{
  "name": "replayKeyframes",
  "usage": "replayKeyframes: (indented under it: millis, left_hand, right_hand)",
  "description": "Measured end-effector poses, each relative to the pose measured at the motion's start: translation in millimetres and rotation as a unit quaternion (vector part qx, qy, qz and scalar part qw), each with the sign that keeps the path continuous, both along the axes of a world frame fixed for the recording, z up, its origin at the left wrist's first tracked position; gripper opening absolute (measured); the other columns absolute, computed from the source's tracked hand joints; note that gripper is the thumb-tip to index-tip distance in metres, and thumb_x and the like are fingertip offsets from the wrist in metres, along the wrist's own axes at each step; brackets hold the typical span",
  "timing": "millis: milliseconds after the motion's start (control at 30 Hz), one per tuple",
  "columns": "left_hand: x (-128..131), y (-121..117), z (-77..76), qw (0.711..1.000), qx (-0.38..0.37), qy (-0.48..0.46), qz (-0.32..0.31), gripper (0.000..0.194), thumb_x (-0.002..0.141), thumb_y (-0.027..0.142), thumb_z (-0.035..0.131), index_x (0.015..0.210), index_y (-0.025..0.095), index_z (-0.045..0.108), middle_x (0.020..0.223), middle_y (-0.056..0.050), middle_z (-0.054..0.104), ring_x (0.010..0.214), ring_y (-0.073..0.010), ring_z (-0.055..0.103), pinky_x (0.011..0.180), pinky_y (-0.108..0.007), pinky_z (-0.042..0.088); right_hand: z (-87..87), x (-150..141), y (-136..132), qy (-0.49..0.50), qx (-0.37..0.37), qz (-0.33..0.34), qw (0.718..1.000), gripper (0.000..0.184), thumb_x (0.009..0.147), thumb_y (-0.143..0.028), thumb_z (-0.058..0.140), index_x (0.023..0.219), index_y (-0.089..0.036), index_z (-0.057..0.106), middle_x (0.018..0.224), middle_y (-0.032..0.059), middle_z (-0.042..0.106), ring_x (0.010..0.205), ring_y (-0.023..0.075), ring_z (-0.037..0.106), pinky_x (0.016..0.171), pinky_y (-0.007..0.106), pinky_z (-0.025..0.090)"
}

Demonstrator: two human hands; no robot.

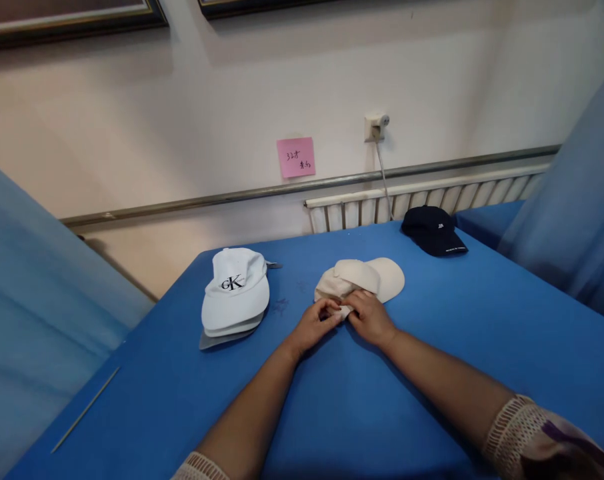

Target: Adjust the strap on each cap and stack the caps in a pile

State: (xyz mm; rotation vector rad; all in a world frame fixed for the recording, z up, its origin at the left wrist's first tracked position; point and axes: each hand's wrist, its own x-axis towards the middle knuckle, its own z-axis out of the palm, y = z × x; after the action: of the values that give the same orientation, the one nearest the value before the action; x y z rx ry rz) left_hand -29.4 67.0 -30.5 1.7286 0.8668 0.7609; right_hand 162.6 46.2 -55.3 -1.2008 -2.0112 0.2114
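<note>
A beige baseball cap (355, 273) lies on its side on the blue table (312, 413), its brim pointing right. At the cap's near edge, my left hand (316, 325) pinches the fabric between thumb and fingers. Close beside it, my right hand (371, 317) is closed on the same edge, fingers bent over the cloth. The fingertips of both hands nearly meet, and what exactly they pinch there is partly hidden. Left of my hands sits a stack of caps, with a white cap (237, 293) bearing dark letters on top.
A black cap (432, 229) rests at the table's back right. One thin stick (87, 408) lies near the left edge. Behind the table are a radiator (417, 200), a metal rail (232, 197) and a plugged-in cord (383, 173). Blue curtains (37, 300) hang on both sides.
</note>
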Motion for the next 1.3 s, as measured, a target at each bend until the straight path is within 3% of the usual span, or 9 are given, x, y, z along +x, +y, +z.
replayKeyframes:
  millis: [167,333,533,633,733,867,1100,1200,1300]
  left_hand:
    - [1.2,-4.9,8.4,0.988,0.142,0.054,0.013,0.034,0.072,0.027,0.074,0.102,0.018,0.06,0.11,-0.008,0.058,0.095,-0.0188,0.056,0.088,-0.034,0.046]
    - [10.7,-14.1,14.8,0.967,0.226,0.105,0.045,0.012,0.08,0.022,0.066,0.092,0.02,0.064,0.114,-0.008,0.057,0.108,-0.0217,0.053,0.098,-0.038,0.042]
    - [11.2,-8.6,7.2,0.993,0.017,-0.053,0.099,0.027,0.075,0.038,0.073,0.092,0.017,0.068,0.096,-0.006,0.067,0.091,-0.0201,0.06,0.089,-0.036,0.045]
    - [5.6,-5.2,6.9,0.983,-0.103,-0.127,0.078,0.045,0.071,0.045,0.076,0.103,0.015,0.068,0.093,-0.007,0.068,0.083,-0.0184,0.061,0.082,-0.033,0.046]
    - [0.8,-3.8,9.9,0.978,-0.127,-0.161,0.044,0.046,0.074,0.046,0.075,0.107,0.015,0.067,0.107,-0.011,0.067,0.092,-0.0197,0.061,0.087,-0.034,0.045]
    - [-0.5,-2.5,11.9,0.989,-0.055,-0.136,0.033,0.048,0.07,0.035,0.08,0.111,0.019,0.059,0.12,-0.01,0.061,0.102,-0.0206,0.06,0.092,-0.036,0.046]
    - [6.0,-1.9,5.9,0.987,0.078,-0.053,0.129,0.029,0.075,0.029,0.073,0.094,0.018,0.053,0.089,-0.003,0.06,0.081,-0.0156,0.059,0.082,-0.033,0.049]
    - [6.3,-6.0,8.4,0.988,0.106,-0.053,0.1,0.03,0.078,0.028,0.07,0.101,0.018,0.053,0.094,-0.004,0.058,0.081,-0.0146,0.057,0.081,-0.032,0.049]
    - [6.3,-12.0,12.8,0.99,0.135,-0.018,0.044,0.031,0.08,0.024,0.066,0.108,0.018,0.053,0.098,-0.005,0.059,0.082,-0.0147,0.057,0.081,-0.031,0.048]
  right_hand:
    - [-1.8,2.6,1.9,0.048,-0.006,-0.003,0.999,0.03,0.077,-0.004,0.053,0.1,-0.022,0.065,0.093,0.0039,0.065,0.092,0.0212,0.057,0.085,0.035,0.044]
    - [1.4,3.2,1.4,0.0,0.0,0.028,1.0,0.025,0.081,-0.01,0.057,0.102,-0.023,0.065,0.089,0.0041,0.063,0.089,0.0216,0.056,0.083,0.036,0.045]
    - [0.6,2.5,1.7,0.005,0.004,0.016,1.0,0.017,0.09,-0.018,0.053,0.099,-0.022,0.066,0.085,0.0044,0.063,0.084,0.0203,0.057,0.079,0.034,0.045]
    - [0.5,4.0,1.9,0.025,0.008,-0.006,1.0,0.017,0.092,-0.02,0.051,0.095,-0.022,0.067,0.085,0.0045,0.064,0.084,0.0202,0.058,0.079,0.033,0.045]
    - [1.5,6.0,1.6,0.042,0.01,-0.012,0.999,0.016,0.091,-0.02,0.052,0.092,-0.022,0.067,0.085,0.0043,0.065,0.085,0.0204,0.058,0.079,0.033,0.045]
    - [2.7,6.8,0.9,0.076,0.009,-0.017,0.997,0.015,0.09,-0.019,0.051,0.092,-0.021,0.067,0.087,0.0049,0.065,0.086,0.0208,0.059,0.08,0.034,0.046]
    - [10.5,5.2,-6.9,0.102,0.032,0.002,0.994,0.026,0.085,-0.019,0.056,0.11,-0.022,0.062,0.102,0.0073,0.065,0.098,0.0235,0.059,0.088,0.038,0.046]
    - [19.9,2.6,-15.5,0.085,0.056,0.019,0.995,0.042,0.081,-0.025,0.065,0.122,-0.024,0.056,0.116,0.009,0.061,0.11,0.0264,0.055,0.095,0.042,0.041]
    - [27.1,-0.1,-22.5,0.06,0.059,0.051,0.995,0.027,0.083,-0.026,0.064,0.11,-0.024,0.06,0.111,0.0069,0.063,0.105,0.0248,0.057,0.095,0.042,0.039]
